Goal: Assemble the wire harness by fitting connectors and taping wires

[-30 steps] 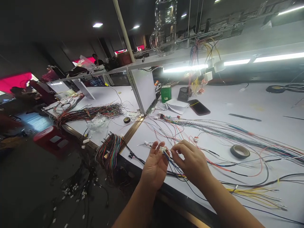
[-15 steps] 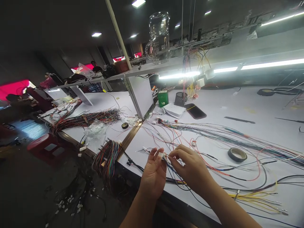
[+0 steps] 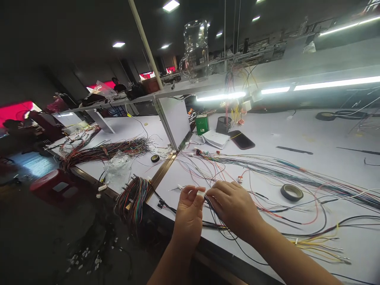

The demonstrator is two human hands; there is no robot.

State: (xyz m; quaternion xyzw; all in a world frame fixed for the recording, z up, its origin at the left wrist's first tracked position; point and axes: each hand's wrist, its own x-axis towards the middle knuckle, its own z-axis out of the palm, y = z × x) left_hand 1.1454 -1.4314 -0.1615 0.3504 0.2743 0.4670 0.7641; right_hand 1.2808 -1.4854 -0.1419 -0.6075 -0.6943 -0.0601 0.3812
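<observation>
Between my fingertips, above the front of the white table point(image 3: 261, 134), is a small white connector point(image 3: 201, 194) with dark wires running out of it. My left hand point(image 3: 190, 215) pinches the connector from the left, thumb and fingers closed on it. My right hand point(image 3: 234, 206) is closed at the connector's right side, its fingers around the wires point(image 3: 210, 208) where they enter. The fingertips hide the exact wire that the right hand grips. From there the wires trail down and right across the table edge.
A roll of black tape point(image 3: 291, 192) lies right of my hands, with yellow wires point(image 3: 320, 249) nearer me. A long wire bundle point(image 3: 267, 166) crosses behind. At left, a coloured wire bundle point(image 3: 136, 202) hangs over the edge. A phone point(image 3: 242, 139) and green box point(image 3: 202, 124) stand farther back.
The left fingers have curled in and closed more tightly around the connector. The right hand has come slightly left, closer against it. The whole view has shifted a little.
</observation>
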